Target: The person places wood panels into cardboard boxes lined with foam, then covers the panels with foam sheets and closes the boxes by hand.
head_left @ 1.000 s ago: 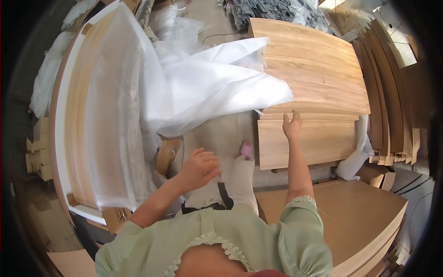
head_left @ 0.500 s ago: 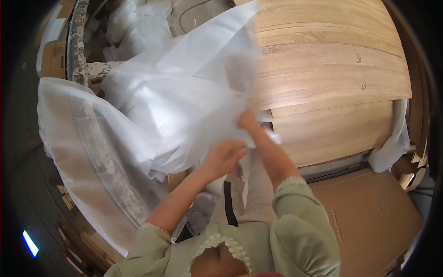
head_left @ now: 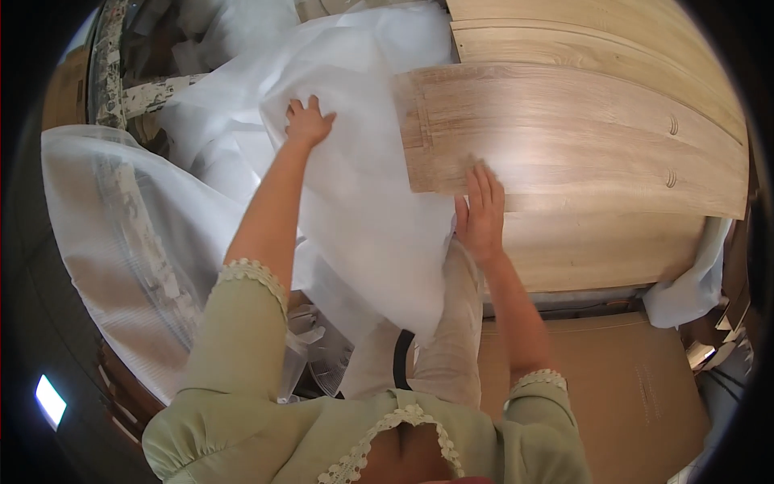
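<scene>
My left hand (head_left: pixel 310 123) lies with spread fingers on a large sheet of white foam wrap (head_left: pixel 355 177), which spreads across the left and middle. My right hand (head_left: pixel 482 214) rests with its fingers stretched out at the near edge of a light wood-grain board (head_left: pixel 564 133). The left end of that board lies over the foam sheet. Two small curved marks show near the board's right end. More wood-grain boards (head_left: pixel 605 246) are under and behind it. Neither hand grips anything.
Another piece of translucent foam wrap (head_left: pixel 105 210) hangs over a paint-spotted frame (head_left: pixel 153 95) at the left. A brown cardboard sheet (head_left: pixel 597 387) lies at the lower right. Crumpled white wrap (head_left: pixel 685 290) pokes out by the boards' right end.
The raised foam sheet has come down flatter. My left hand has reached forward and left onto it. My right hand has moved right to the board, whose left end now lies over the foam.
</scene>
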`<state>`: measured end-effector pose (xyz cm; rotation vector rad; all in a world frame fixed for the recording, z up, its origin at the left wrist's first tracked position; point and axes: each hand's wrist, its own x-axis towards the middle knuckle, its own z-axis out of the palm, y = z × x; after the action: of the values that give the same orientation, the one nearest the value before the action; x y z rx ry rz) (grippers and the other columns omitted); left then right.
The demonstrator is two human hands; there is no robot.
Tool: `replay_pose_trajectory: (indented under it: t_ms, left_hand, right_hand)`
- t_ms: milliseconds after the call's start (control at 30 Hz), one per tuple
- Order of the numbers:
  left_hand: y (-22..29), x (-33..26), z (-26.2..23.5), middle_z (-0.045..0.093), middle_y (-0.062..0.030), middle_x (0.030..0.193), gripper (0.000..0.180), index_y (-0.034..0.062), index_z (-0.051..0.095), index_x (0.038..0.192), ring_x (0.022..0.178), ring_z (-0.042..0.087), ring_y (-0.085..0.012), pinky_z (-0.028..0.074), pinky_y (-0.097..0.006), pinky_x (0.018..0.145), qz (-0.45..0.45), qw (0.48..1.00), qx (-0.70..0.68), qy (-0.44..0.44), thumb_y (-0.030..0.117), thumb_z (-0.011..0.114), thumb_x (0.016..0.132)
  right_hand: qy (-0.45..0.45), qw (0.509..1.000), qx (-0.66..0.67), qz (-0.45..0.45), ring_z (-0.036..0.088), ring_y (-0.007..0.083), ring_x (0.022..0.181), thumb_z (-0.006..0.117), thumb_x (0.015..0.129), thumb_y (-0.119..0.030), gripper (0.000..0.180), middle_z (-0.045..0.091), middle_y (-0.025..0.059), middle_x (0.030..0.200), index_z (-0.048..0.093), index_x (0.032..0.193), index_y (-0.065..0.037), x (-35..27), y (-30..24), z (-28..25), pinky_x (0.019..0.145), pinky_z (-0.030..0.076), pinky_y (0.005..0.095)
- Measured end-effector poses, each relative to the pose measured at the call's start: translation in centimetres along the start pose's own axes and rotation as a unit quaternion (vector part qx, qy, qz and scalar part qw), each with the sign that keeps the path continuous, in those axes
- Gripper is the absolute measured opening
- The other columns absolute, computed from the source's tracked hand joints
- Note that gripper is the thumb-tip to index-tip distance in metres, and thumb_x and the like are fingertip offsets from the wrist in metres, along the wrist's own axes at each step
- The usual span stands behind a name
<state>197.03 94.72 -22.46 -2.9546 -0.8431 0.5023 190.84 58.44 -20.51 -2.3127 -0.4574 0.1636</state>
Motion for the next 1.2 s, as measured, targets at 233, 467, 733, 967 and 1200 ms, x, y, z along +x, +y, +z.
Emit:
replay_pose_trajectory:
  t_ms: [233, 467, 733, 967, 1200]
  left_hand:
    - [5.9, -4.8, -1.2, 0.063, -0.0145, 0.096, 0.018, 0.0028, 0.064, 0.088, 0.092, 0.057, -0.0328, 0.046, -0.039, 0.080, 0.307, 0.939, -0.150, -0.023, 0.017, 0.066, 0.077]
    - [6.8, -20.5, 4.0, 0.061, -0.0086, 0.094, 0.019, 0.0139, 0.063, 0.095, 0.095, 0.056, -0.0254, 0.037, -0.041, 0.087, 0.483, 0.789, 0.136, -0.355, 0.025, 0.055, 0.082]
    - [-1.3, -20.6, 5.3, 0.062, -0.0153, 0.096, 0.019, 0.0094, 0.067, 0.090, 0.095, 0.057, -0.0313, 0.042, -0.042, 0.089, 0.325, 0.863, 0.001, -0.386, 0.016, 0.056, 0.077]
    - [5.1, -27.9, -7.2, 0.053, -0.0100, 0.119, 0.051, 0.0002, 0.044, 0.125, 0.113, 0.049, -0.0186, 0.044, -0.037, 0.093, -0.019, 0.402, -0.770, -0.495, 0.037, 0.053, 0.090]
    - [-10.9, -44.0, -19.8, 0.057, -0.0110, 0.113, 0.042, -0.0026, 0.047, 0.122, 0.101, 0.057, -0.0217, 0.048, -0.035, 0.087, -0.055, 0.545, -0.801, -0.240, 0.008, 0.058, 0.083]
  right_hand:
    - [-0.070, 0.959, -0.275, -0.015, 0.019, 0.0316, 0.135, 0.042, 0.089, -0.050, 0.067, 0.027, 0.0125, 0.145, 0.031, 0.138, -0.005, 1.7, 8.8, -2.4, 0.108, 0.019, 0.0462]
    - [0.016, 0.941, -0.257, 0.220, 0.011, 0.0349, 0.136, 0.051, 0.086, -0.052, 0.080, 0.016, 0.0200, 0.147, 0.022, 0.141, -0.002, -8.3, 11.9, -6.4, 0.107, 0.019, 0.0484]
    - [0.245, 0.565, 0.620, 0.486, 0.054, 0.0236, 0.105, 0.062, 0.087, -0.025, 0.040, 0.054, 0.0110, 0.119, 0.048, 0.117, -0.004, -8.9, 10.3, -4.5, 0.084, 0.048, 0.0376]
    - [0.128, 0.575, 0.719, 0.370, 0.065, 0.0182, 0.083, 0.056, 0.089, -0.011, 0.012, 0.066, 0.0099, 0.092, 0.060, 0.095, -0.001, -12.3, -6.4, -10.2, 0.075, 0.055, 0.0336]
    - [0.084, 0.463, 0.823, 0.319, 0.053, 0.0255, 0.106, 0.052, 0.090, -0.037, 0.041, 0.058, 0.0127, 0.110, 0.051, 0.110, -0.002, -23.8, -20.8, -10.4, 0.095, 0.039, 0.0424]
